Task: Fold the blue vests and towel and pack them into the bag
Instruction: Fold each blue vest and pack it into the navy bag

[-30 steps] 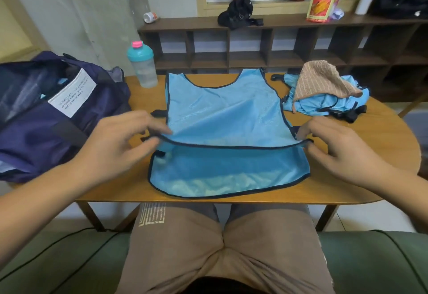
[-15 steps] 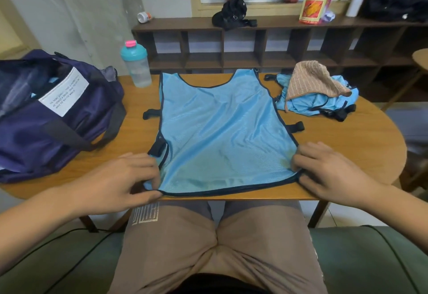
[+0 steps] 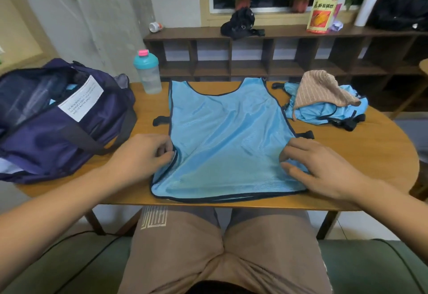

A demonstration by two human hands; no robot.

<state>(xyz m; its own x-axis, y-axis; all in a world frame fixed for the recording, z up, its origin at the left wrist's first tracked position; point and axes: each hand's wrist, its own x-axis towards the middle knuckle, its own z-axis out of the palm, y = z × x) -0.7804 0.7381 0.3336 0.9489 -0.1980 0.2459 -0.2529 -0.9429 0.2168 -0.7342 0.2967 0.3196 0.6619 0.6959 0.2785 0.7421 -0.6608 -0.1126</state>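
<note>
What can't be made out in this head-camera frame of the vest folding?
Head view:
- Inside of the navy fabric duffel bag: dark, and cut off by the left edge.
- Print on its white label: too small.
- Crumpled light-blue vest pile: count hidden by the tan striped towel.
- Right hand on the flat light-blue vest: pinching or pressing unclear; fingers cover the fabric.

Brought the raised front hem of the vest [image 3: 227, 140] down from mid-frame to the near hem, covering the lower layer that showed a second ago. Laid it flat, with faint creases running in from the sides. Then shifted the left hand [image 3: 143, 154] up from the lower left corner to pinch the left edge at mid-height. Likewise moved the right hand [image 3: 324, 168] up from the lower right corner, fingers and thumb now bent onto the right edge, cloth puckered between them.
</note>
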